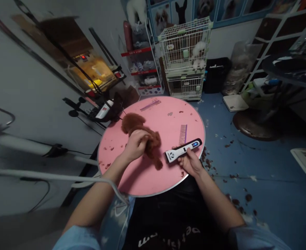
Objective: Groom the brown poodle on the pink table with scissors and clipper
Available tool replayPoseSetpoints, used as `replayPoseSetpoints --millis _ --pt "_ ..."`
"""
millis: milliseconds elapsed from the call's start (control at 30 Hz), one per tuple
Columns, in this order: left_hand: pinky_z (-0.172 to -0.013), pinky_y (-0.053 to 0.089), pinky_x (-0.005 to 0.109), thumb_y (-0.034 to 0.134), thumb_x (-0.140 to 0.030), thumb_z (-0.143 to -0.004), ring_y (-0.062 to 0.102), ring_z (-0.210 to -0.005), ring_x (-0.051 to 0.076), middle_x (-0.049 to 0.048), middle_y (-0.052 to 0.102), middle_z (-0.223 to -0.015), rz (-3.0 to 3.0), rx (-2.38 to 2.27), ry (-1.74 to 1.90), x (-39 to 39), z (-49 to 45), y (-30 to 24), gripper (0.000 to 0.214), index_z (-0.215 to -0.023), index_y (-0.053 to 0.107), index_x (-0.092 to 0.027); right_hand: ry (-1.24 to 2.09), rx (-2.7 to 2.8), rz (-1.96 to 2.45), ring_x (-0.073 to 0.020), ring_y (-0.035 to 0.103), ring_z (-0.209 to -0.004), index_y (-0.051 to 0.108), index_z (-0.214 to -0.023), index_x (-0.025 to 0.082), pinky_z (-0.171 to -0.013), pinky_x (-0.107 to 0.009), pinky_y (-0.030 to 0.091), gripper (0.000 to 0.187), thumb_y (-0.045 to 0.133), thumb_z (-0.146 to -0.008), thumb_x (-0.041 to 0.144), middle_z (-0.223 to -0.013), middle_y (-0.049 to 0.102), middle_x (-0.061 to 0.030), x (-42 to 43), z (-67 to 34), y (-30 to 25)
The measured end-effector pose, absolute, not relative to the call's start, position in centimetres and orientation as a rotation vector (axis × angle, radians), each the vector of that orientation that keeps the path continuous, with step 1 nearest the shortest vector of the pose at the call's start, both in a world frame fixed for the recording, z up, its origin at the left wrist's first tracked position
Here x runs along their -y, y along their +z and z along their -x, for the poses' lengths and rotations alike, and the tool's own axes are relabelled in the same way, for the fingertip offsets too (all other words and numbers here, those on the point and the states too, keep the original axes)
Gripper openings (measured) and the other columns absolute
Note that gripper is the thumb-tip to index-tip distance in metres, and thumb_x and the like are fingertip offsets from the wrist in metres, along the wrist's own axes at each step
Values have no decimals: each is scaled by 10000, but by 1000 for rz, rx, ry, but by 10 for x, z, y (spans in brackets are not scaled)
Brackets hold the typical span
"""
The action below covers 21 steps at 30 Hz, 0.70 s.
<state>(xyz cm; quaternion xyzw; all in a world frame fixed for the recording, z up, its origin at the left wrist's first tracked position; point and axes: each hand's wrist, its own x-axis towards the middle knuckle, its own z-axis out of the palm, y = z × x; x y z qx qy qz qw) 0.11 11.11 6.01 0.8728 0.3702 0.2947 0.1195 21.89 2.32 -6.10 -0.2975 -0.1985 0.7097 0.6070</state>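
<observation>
A small curly brown dog [133,121] is on the round pink table [132,180], its head toward the far left side. My left hand [136,143] is closed on the dog near its middle; exactly which part it grips is hidden behind the fingers. Just right of the dog, my right hand [190,162] holds a black and white hair clipper [180,151] with a blue light glowing on it. The clipper's blade end points left, apart from the dog. Beyond the clipper lies a purple comb [183,133]. Purple scissors [150,105] rest near the table's far edge.
Brown hair tufts litter the tabletop and the blue floor [220,152]. Behind the table stands a stacked wire cage [185,52] with a white dog [199,55] inside. A grey hose [64,176] crosses at left. Another round table [293,74] stands at right.
</observation>
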Motion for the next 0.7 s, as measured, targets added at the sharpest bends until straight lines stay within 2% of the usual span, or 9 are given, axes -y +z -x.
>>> replayPoseSetpoints --millis 67,133,233,333,533,700 --pt "-807 458 370 356 -277 -928 603 -821 199 71 687 -812 -2481 -1101 976 -108 1 60 310 -756 601 -196 1652 549 633 -132 593 -505 549 -915 237 -420 -256 465 453 775 -628 506 -889 718 -34 -25 -219 -61" --pt "-808 462 372 357 -323 -939 600 -816 197 71 683 -806 -2456 -1105 1012 -105 1 58 321 -757 590 -199 1523 643 645 -131 613 -567 539 -925 247 -488 -268 499 431 795 -635 435 -952 711 -22 -35 -216 -50" --pt "-809 470 375 348 -420 -943 599 -800 196 71 671 -781 -2442 -1126 1021 -101 -1 55 378 -742 583 -203 1288 862 668 -170 660 -794 541 -926 244 -733 -330 545 377 785 -669 369 -958 702 -13 -57 -208 -24" --pt "-812 476 375 331 -481 -943 602 -806 194 74 667 -776 -2407 -1157 1042 -97 -1 54 426 -736 579 -203 1268 1176 597 -207 644 -962 574 -934 232 -905 -402 495 357 784 -670 352 -1012 689 -34 -74 -203 -5" --pt "-795 476 394 332 -538 -929 603 -775 202 75 665 -745 -2419 -1183 1057 -94 4 52 460 -715 573 -209 1332 1332 454 -224 601 -1065 595 -949 227 -966 -428 451 349 770 -678 361 -1111 647 -56 -76 -204 -13" --pt "-811 481 392 358 -520 -935 609 -796 203 74 663 -735 -2418 -1141 1120 -94 8 50 445 -710 580 -206 1261 970 479 -223 642 -969 538 -972 243 -935 -451 475 375 753 -688 362 -1013 670 -26 -68 -201 -26"
